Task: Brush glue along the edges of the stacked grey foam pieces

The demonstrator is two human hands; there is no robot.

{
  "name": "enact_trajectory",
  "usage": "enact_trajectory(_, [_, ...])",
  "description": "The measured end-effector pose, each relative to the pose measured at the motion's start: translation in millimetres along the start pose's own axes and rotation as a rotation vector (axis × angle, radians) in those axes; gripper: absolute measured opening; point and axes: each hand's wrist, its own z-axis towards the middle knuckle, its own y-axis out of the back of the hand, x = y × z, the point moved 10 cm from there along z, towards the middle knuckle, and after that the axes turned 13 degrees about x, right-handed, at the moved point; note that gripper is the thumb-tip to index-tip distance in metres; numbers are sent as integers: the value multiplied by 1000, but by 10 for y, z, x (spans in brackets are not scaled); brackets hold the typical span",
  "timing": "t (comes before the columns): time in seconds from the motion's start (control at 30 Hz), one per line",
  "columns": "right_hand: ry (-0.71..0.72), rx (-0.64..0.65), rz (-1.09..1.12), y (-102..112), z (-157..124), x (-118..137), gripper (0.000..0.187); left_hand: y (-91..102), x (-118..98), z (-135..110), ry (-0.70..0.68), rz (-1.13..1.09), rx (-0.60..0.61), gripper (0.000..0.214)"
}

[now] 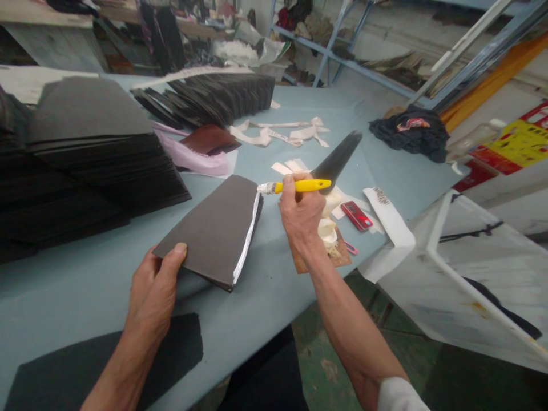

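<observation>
My left hand (pixel 154 285) grips the near corner of a small stack of dark brown sheets (pixel 212 225), thumb on top, holding it tilted up off the blue-grey table (pixel 265 297). The stack's right edge is coated white with glue. My right hand (pixel 302 211) is closed round a yellow-handled brush (pixel 295 186), whose white-loaded bristles touch the far end of that glued edge. A dark curved piece (pixel 338 160) stands up just behind the brush.
Tall piles of black sheets (pixel 85 154) fill the left, with fanned black pieces (pixel 214 97) behind them. A board with glue (pixel 331 245), a red phone (pixel 357 215), paper strips, a pink strip (pixel 192 157) and a dark cloth bundle (pixel 411 134) lie right. A black sheet (pixel 85 365) lies near.
</observation>
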Motion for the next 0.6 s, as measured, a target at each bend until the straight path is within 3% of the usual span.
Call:
enact_trajectory(0.2, [15,-93,-8,111,52,29,34,-1,22,-9,-5,-6,20,57])
enact_trajectory(0.6, [-23,-45,91,112,-77,16,32,-17,127,43,1,-67,11,67])
